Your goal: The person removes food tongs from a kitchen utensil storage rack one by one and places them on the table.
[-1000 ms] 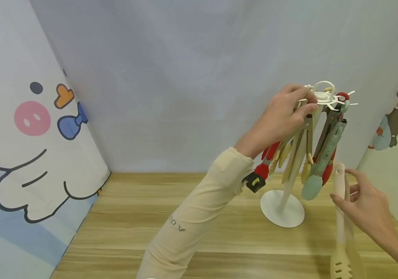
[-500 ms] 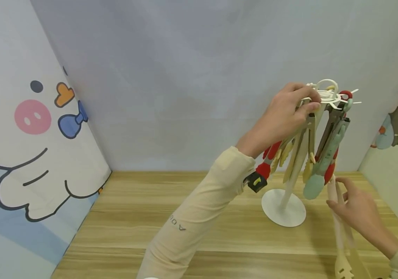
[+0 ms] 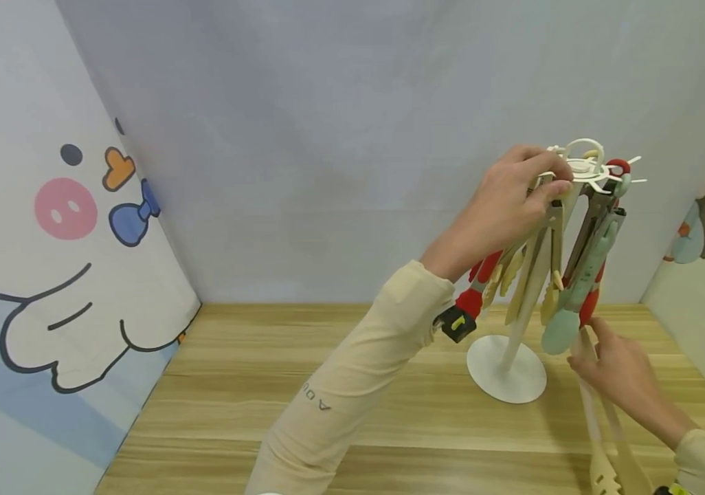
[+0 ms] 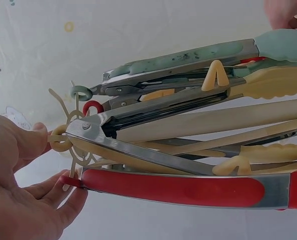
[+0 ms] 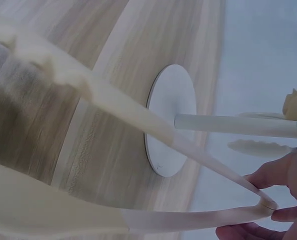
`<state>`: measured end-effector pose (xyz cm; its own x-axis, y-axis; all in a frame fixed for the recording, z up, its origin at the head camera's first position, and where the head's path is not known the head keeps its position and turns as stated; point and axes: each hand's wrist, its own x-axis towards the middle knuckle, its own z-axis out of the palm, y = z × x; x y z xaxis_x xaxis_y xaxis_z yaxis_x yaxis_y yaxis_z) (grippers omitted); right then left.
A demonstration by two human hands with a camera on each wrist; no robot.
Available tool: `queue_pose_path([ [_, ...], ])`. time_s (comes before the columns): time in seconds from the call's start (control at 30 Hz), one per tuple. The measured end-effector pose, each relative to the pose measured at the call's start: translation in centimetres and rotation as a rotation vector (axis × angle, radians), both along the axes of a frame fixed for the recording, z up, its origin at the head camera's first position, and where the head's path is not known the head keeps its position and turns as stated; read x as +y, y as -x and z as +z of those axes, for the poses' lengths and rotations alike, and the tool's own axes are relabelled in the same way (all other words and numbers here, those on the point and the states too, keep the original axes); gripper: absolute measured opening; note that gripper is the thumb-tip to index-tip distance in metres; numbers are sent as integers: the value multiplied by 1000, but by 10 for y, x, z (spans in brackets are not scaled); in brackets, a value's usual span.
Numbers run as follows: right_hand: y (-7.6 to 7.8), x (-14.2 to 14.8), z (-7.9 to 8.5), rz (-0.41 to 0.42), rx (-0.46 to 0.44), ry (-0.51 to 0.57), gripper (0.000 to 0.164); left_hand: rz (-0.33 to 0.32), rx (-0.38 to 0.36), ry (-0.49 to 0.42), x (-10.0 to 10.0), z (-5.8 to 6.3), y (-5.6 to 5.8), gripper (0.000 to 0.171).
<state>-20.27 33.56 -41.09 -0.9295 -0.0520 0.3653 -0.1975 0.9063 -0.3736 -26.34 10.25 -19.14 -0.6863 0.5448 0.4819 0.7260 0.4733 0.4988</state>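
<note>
My left hand (image 3: 516, 196) grips the hooked top (image 3: 584, 168) of a white utensil stand. In the left wrist view its thumb lies by the cream ring (image 4: 61, 140) of a hanging pair of tongs, its fingers near a red loop (image 4: 71, 181). From the hooks hang several steel tongs, among them a mint-green pair (image 3: 590, 265) and a red-handled pair (image 4: 173, 187). My right hand (image 3: 618, 375) pinches the joined end of cream salad tongs (image 5: 201, 157), low and right of the stand. Their two arms spread apart downward, one tip slotted (image 3: 602, 474).
The stand's round white base (image 3: 507, 375) rests on a wood-grain table (image 3: 253, 405), its post leaning in view. A grey-white cloth (image 3: 328, 151) hangs behind. Printed cartoon panels stand on the left (image 3: 12, 254) and right (image 3: 692, 275).
My right hand has moved left with the salad tongs, bringing their joined end beside the hanging mint-green tongs. The left hand keeps its grip on the stand's top; the view has shifted slightly.
</note>
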Motion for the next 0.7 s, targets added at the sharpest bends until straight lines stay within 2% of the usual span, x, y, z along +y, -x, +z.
queue_pose_path([
  [0.2,4,-1,-7,1,-32,-27,65,7,-4,0,0,0,0,13],
  [0.53,6,-3,-18,-20,-141,-13,53,9,-22,-2,1,-2,-1,13],
  [0.7,8,-6,-23,-6,-145,-34,58,8,-23,-3,0,-2,-1,13],
])
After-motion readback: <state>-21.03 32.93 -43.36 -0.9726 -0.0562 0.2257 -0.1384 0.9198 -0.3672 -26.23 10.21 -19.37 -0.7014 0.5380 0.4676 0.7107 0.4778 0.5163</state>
